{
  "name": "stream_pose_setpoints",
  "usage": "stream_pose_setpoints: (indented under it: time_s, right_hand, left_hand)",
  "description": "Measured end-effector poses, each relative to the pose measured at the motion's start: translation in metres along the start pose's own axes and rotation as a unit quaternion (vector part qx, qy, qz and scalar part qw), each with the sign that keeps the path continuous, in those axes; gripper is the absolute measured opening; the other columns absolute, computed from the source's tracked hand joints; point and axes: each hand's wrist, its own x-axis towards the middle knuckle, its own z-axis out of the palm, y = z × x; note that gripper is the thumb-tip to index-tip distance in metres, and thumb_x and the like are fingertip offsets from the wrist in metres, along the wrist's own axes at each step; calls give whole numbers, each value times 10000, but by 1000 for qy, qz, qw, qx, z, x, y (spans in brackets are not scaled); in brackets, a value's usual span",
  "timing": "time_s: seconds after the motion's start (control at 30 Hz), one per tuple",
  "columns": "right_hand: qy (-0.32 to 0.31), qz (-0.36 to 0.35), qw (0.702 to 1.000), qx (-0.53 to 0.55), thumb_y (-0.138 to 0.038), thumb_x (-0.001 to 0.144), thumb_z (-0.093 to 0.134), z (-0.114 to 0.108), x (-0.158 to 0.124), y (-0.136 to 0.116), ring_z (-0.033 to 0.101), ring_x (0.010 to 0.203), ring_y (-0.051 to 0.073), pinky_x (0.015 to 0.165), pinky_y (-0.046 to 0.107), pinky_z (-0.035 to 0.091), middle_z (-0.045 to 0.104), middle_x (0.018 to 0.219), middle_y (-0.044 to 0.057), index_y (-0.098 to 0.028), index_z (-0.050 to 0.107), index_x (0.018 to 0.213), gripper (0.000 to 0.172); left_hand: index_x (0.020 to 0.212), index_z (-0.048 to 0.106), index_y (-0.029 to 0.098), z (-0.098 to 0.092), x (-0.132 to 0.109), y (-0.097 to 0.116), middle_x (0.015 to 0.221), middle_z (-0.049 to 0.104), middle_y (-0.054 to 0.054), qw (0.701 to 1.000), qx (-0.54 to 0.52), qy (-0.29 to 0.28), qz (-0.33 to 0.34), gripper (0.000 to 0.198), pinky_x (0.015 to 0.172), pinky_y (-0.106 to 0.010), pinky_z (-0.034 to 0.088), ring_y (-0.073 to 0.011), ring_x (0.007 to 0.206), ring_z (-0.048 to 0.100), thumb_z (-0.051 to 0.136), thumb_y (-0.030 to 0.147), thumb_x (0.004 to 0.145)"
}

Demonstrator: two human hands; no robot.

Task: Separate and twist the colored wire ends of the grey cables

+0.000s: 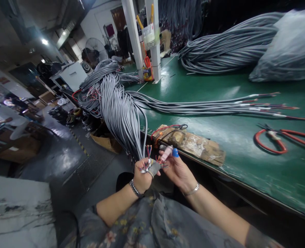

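My left hand point(143, 177) is closed around the end of a bundle of grey cables point(121, 113), with thin coloured wires point(149, 151) sticking out past the fingers. The thumb has a grey covering. Close beside it, my right hand point(178, 172) has bent fingers drawn together at the thin wire ends point(162, 163); a blue cap and pale wrapping cover some fingertips. Exactly what the right fingers pinch is too small to make out. Most of the bundle drapes over the bench edge.
On the green bench point(235, 137) lie a worn wooden board point(199, 146), red-handled pliers point(271, 139) and several stripped cables point(193, 107). A thick cable coil point(227, 44) and a plastic bag point(289, 48) sit at the back. A white post point(154, 48) rises from the bench.
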Motion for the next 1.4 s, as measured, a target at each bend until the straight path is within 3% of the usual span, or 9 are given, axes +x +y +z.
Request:
stream_pose_setpoints:
  time_s: [0.17, 0.27, 0.4, 0.63, 0.83, 0.9, 1.17, 1.4]
  right_hand:
    - [8, -1, 1000, -3, -594, 559, 831, -2, -2, -4, 621, 639, 143, 605, 267, 520, 742, 760, -11, -246, 735, 767, 417]
    - [-21, 26, 999, -36, -655, 583, 782, -6, -8, -7, 629, 665, 163, 602, 287, 514, 741, 812, 23, -236, 736, 825, 486]
    - [-61, 64, 988, -125, -630, 594, 794, -7, -22, -8, 634, 671, 179, 606, 286, 491, 675, 691, 26, -192, 718, 826, 502]
    - [21, -22, 968, -249, -490, 590, 853, -3, -32, 3, 515, 565, 120, 567, 258, 405, 636, 620, -12, -198, 649, 737, 386]
    - [13, -58, 950, -307, -493, 584, 841, -3, -32, 1, 566, 616, 161, 646, 307, 461, 656, 635, -5, -213, 652, 712, 361]
    - [9, -58, 947, -316, -512, 583, 832, -2, -32, -1, 572, 615, 168, 647, 312, 469, 650, 615, -5, -217, 647, 693, 365]
    - [79, -8, 965, -251, -492, 516, 856, 11, -33, 3, 475, 505, 118, 508, 255, 376, 602, 529, -21, -199, 637, 668, 396]
    - [66, -12, 973, -222, -470, 537, 855, 11, -35, 5, 470, 532, 110, 526, 246, 351, 620, 557, -14, -194, 618, 650, 381]
  left_hand:
    - [564, 637, 176, -6, -4, -2, 531, 645, -32, 1000, 15, -4, 22, 393, 572, -264, 457, -139, 515, 576, 651, 494, 795]
    - [563, 629, 173, -8, -5, -5, 534, 653, -34, 1000, 16, -2, 25, 415, 571, -261, 458, -137, 515, 579, 654, 521, 789]
    - [649, 654, 157, -9, -5, -11, 569, 673, -43, 1000, 4, -15, 23, 398, 592, -265, 476, -148, 542, 605, 649, 525, 801]
    - [630, 651, 174, -12, -4, -8, 596, 681, -45, 993, 100, -39, 58, 344, 603, -255, 472, -151, 574, 604, 631, 459, 821]
    - [597, 630, 163, -21, 7, 0, 560, 670, -41, 972, 169, -150, 61, 291, 540, -227, 432, -126, 507, 566, 636, 373, 800]
    - [592, 625, 159, -23, 8, -1, 554, 663, -43, 969, 176, -165, 44, 285, 519, -224, 420, -125, 495, 554, 641, 361, 792]
    - [581, 638, 153, -12, 2, 2, 549, 656, -44, 996, 57, -67, -6, 354, 550, -242, 452, -146, 533, 594, 703, 462, 741]
    - [588, 649, 151, -6, 0, 4, 523, 649, -42, 999, -15, -15, -40, 361, 548, -259, 471, -155, 516, 598, 721, 486, 701]
